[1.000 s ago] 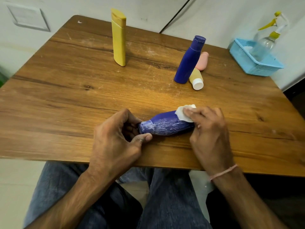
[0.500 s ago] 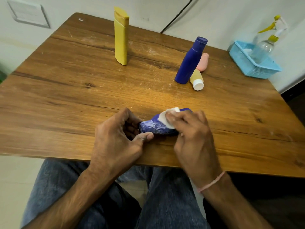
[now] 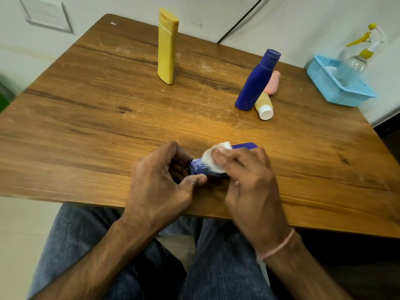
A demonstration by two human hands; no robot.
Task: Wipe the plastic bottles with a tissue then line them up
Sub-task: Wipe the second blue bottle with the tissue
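A dark blue bottle lies on its side near the front edge of the wooden table. My left hand pinches its cap end. My right hand presses a white tissue onto the bottle's body and hides most of it. Farther back, a tall yellow bottle stands upright. A second blue bottle stands at the right. Behind it lie a small yellow bottle with a white cap and a pink bottle.
A light blue basket holding a clear spray bottle sits at the back right corner. A black cable runs up the wall behind the table. My knees in jeans are below the front edge.
My right hand has slid the tissue leftward along the lying blue bottle, from its far end toward the cap end. My left hand has kept its hold.
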